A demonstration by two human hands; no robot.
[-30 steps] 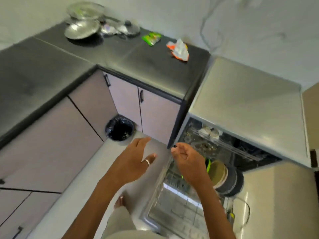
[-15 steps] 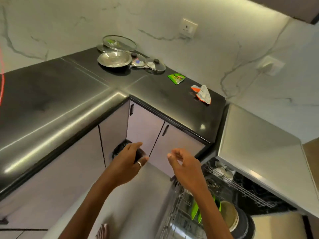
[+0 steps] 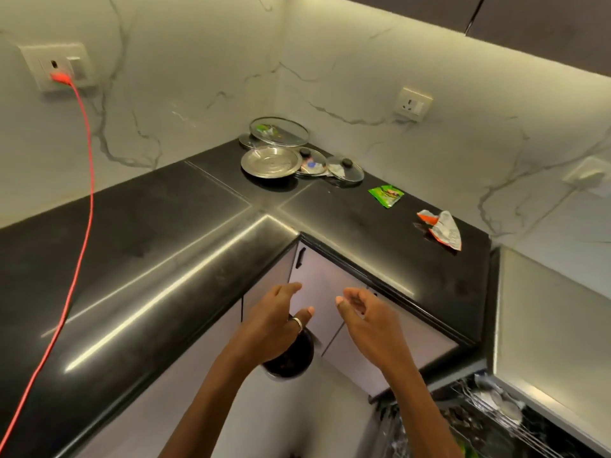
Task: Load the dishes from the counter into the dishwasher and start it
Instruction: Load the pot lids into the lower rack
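A steel plate (image 3: 270, 161) lies in the far corner of the black counter (image 3: 165, 233). Behind it leans a large glass lid (image 3: 279, 131), and two small glass lids (image 3: 312, 161) (image 3: 345, 170) lie to its right. The open dishwasher (image 3: 489, 421) shows its racks at the bottom right, with some dishes inside. My left hand (image 3: 274, 320), a ring on one finger, and my right hand (image 3: 367, 320) hover side by side in front of the cabinet doors, below the counter edge. Both hold nothing, their fingers loosely curved.
A green packet (image 3: 386, 195) and a torn orange-white wrapper (image 3: 441, 228) lie on the counter's right part. A red cable (image 3: 82, 180) runs from a wall socket (image 3: 56, 66) across the left counter. A black-lined bin (image 3: 289, 360) stands on the floor under my left hand.
The view has swung up and left from the dishwasher toward the counter corner. Both hands rose away from the rack and stay empty.
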